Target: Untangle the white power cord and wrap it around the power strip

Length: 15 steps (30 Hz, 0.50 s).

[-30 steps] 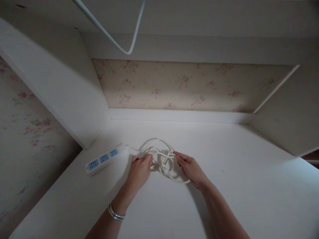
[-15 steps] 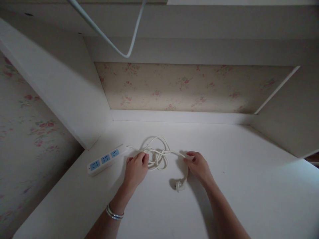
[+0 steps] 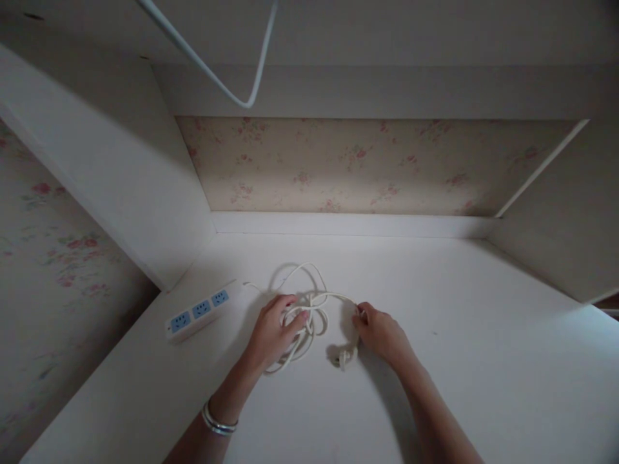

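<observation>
One cord, one plug and one power strip before my two hands.
From the head view, my right grip pinches the white cord near its plug; my left grip is spread, thumb and forefinger apart over the tangled loops. The strip, with three blue socket panels, lies left of them on the white worktop.

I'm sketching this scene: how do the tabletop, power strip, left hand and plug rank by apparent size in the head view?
Largest to smallest:
1. Tabletop
2. Power strip and left hand, too alike to rank
3. Plug
</observation>
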### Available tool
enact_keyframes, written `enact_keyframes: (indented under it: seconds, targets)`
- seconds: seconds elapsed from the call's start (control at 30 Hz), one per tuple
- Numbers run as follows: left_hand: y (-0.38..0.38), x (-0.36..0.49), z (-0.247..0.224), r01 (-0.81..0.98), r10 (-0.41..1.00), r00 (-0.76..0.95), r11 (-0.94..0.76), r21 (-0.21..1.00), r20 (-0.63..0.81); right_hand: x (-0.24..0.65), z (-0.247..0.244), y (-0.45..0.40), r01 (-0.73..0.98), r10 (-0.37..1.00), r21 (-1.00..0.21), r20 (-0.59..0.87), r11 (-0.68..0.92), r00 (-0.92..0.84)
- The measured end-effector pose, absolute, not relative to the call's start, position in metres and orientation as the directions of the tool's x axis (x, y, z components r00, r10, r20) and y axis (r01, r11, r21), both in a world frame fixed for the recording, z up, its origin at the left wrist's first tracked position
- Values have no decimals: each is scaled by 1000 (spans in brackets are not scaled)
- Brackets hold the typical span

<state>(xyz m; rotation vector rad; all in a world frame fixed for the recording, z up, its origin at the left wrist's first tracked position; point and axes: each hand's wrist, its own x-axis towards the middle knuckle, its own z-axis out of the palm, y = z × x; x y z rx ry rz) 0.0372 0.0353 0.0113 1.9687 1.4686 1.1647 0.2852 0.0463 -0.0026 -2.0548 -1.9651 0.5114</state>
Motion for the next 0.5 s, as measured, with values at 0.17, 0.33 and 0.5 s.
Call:
enact_keyframes:
  seconds: [0.17, 0.33, 0.5]
  targets:
    - [33, 41, 2, 612, 905, 234, -420, 670, 354, 278, -3, 49, 527, 983, -850, 81, -19, 166]
    - [36, 38, -5, 585, 934, 220, -357, 728, 281, 270, 15, 44, 71, 971, -994, -63, -82, 231]
    - [36, 40, 5, 495, 905, 299, -419, 761, 304, 264, 25, 39, -6, 983, -994, -105, -106, 153]
